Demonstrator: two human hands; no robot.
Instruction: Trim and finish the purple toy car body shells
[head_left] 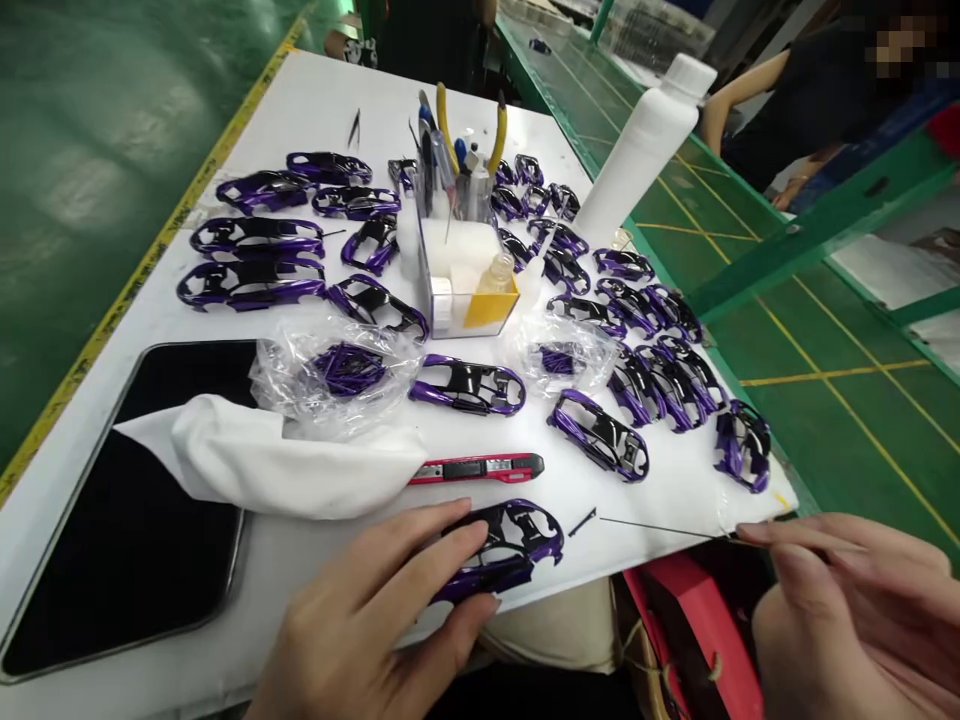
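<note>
Near the table's front edge, my left hand [375,610] grips a purple and black toy car shell [517,545] between thumb and fingers. At the right, my right hand [832,590] pinches a thin dark needle-like tool [667,528], its tip pointing left. A small dark part [583,521] lies on the white table between that tip and the held shell. Behind the left hand are a red utility knife [487,468] and a white cloth [262,460]. Another car shell [469,385] lies beyond the knife.
A black tablet [127,520] lies at the left. Plastic bags [349,375] hold purple parts. Many car shells surround a clear tool box [469,325] with pliers. A tall white bottle [637,150] stands behind at the right. A person [810,100] is at the upper right.
</note>
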